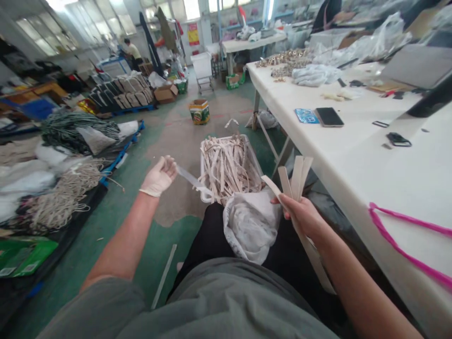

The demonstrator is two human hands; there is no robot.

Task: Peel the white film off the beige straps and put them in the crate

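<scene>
My left hand point(160, 178), in a pale glove, is held out left of the basket with its fingers curled. A motion-blurred pale strap point(194, 181) runs from its fingertips towards the basket. My right hand point(303, 214), bare, is closed around several flat beige webbing straps point(298, 176); their ends fan out above the fist and their lengths hang below it. Ahead of my knees stands a white plastic basket point(256, 157) heaped with similar loose straps point(226, 165). A white sack point(249, 226) lies open on my lap, between my hands.
On my right, a long white table point(356, 160) carries a phone point(329, 117), black buckles point(399, 139), metal fittings and a pink cord point(391, 235). Bundled cords point(70, 190) lie on a pallet at left. A cardboard box point(199, 112) and a fallen strap point(164, 277) are on the floor.
</scene>
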